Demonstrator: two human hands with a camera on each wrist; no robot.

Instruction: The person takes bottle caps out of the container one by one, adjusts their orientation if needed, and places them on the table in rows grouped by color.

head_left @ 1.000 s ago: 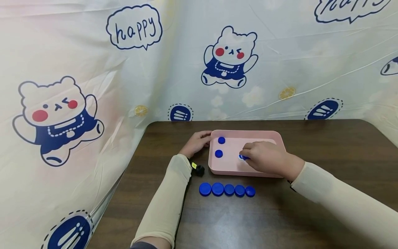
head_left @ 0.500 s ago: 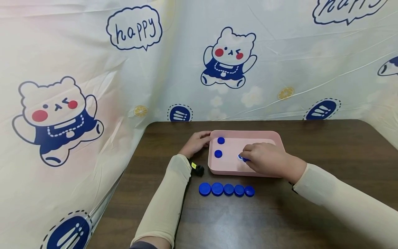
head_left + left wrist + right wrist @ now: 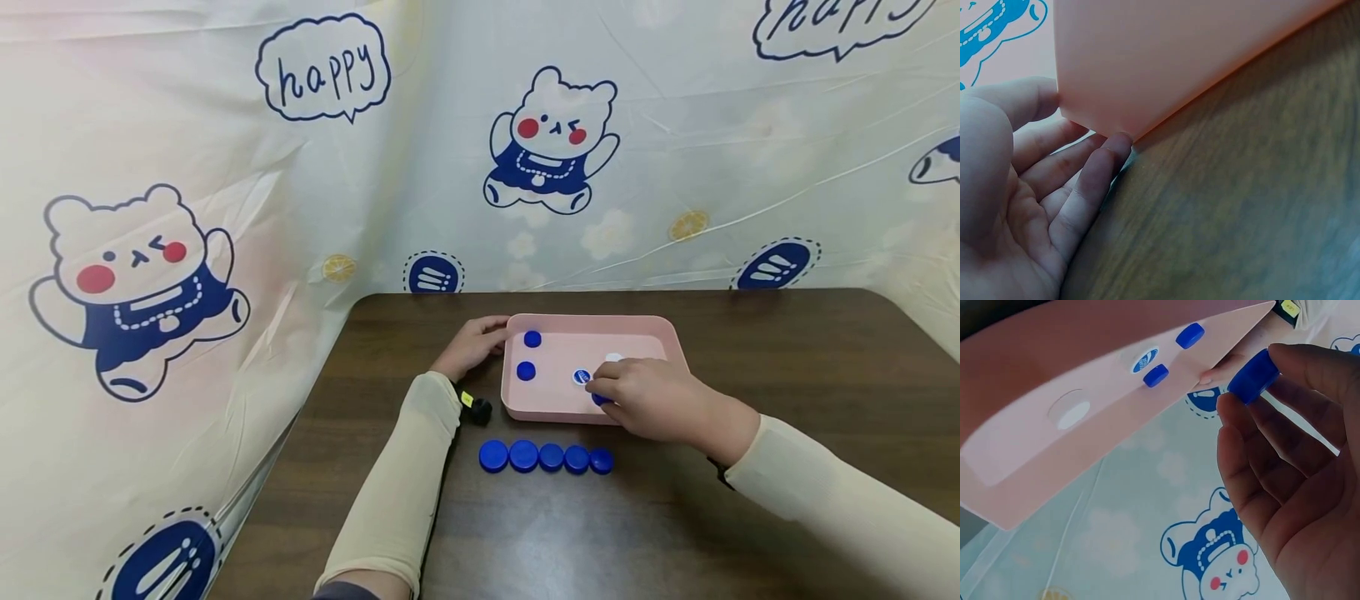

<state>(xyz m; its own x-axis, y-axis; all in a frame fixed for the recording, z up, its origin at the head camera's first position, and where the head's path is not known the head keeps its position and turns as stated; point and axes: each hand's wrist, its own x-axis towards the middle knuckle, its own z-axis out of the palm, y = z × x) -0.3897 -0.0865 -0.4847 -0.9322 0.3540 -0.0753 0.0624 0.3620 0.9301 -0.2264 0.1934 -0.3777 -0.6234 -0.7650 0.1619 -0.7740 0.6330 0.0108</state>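
My right hand (image 3: 648,400) pinches a blue bottle cap (image 3: 1254,377) between thumb and fingertips, above the front right part of a pink tray (image 3: 555,412). Near those fingers, a white round piece with a blue print (image 3: 582,377) lies in the tray. A plain white round piece (image 3: 1072,411) lies farther right in it, partly hidden by the hand in the head view. Two blue caps, a back one (image 3: 532,339) and a front one (image 3: 526,371), sit at the tray's left side. My left hand (image 3: 1041,162) holds the tray's left back corner, thumb at the rim.
Several blue caps (image 3: 551,457) of two sizes stand in a row on the brown table (image 3: 675,525), in front of the tray. A black strap piece with a yellow tag (image 3: 478,410) is at my left wrist. A printed cloth (image 3: 450,167) hangs behind the table.
My right hand has moved toward the tray's front right with the blue cap, away from the printed white piece, which now shows fully. The left hand has stayed in place.
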